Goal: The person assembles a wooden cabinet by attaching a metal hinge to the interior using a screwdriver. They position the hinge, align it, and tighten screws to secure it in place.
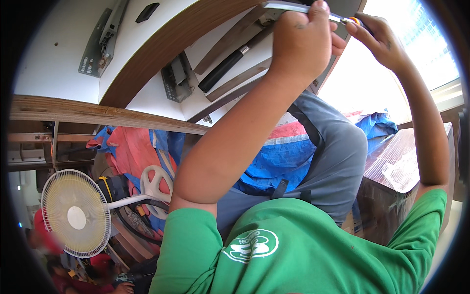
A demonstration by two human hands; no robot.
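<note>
Both of my arms are raised toward the upper right. My left hand (pixel 303 44) is closed around a pale silvery strip (pixel 286 6), with the thumb pressed on top. Close beside it, my right hand (pixel 384 41) is wrapped around a tool with a black and orange handle (pixel 356 21). The tool's metal end points at my left fingers; its exact kind is hard to make out. Below the strip, a long tool with a black handle (pixel 220 71) and a dark blade lies inside the white cabinet (pixel 147 95).
Grey metal drawer fittings (pixel 176 78) sit on the cabinet walls, behind a curved brown edge (pixel 147 54). A white fan (pixel 76 215) stands at the lower left, near another person's hand (pixel 122 288). Blue and red tarpaulin (pixel 279 161) lies behind my legs. A film-wrapped box (pixel 396 166) is at right.
</note>
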